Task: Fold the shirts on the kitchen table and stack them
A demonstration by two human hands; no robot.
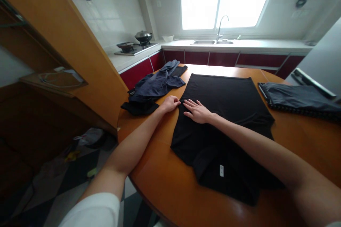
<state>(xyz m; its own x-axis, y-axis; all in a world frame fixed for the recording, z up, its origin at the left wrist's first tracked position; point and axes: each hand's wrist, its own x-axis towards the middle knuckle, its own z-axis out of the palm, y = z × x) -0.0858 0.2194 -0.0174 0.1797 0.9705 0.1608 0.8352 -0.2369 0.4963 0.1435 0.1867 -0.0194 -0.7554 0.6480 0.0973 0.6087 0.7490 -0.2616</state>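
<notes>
A black shirt (221,95) lies spread on the wooden table (151,170), its hem toward the window and its collar with a small white label (221,171) toward me. At the shirt's left edge, my left hand (171,103) is closed, its fingertips pinching the fabric. My right hand (197,111) rests flat on the cloth just beside it, fingers spread and palm down. Part of the shirt's right side is hidden under my right forearm.
A heap of dark blue and black clothes (157,81) lies at the table's left. Folded grey trousers (295,95) lie on the right. Behind are a gas stove (137,48) with pans, a sink (204,42) and a counter. An orange wooden panel (87,53) stands at left.
</notes>
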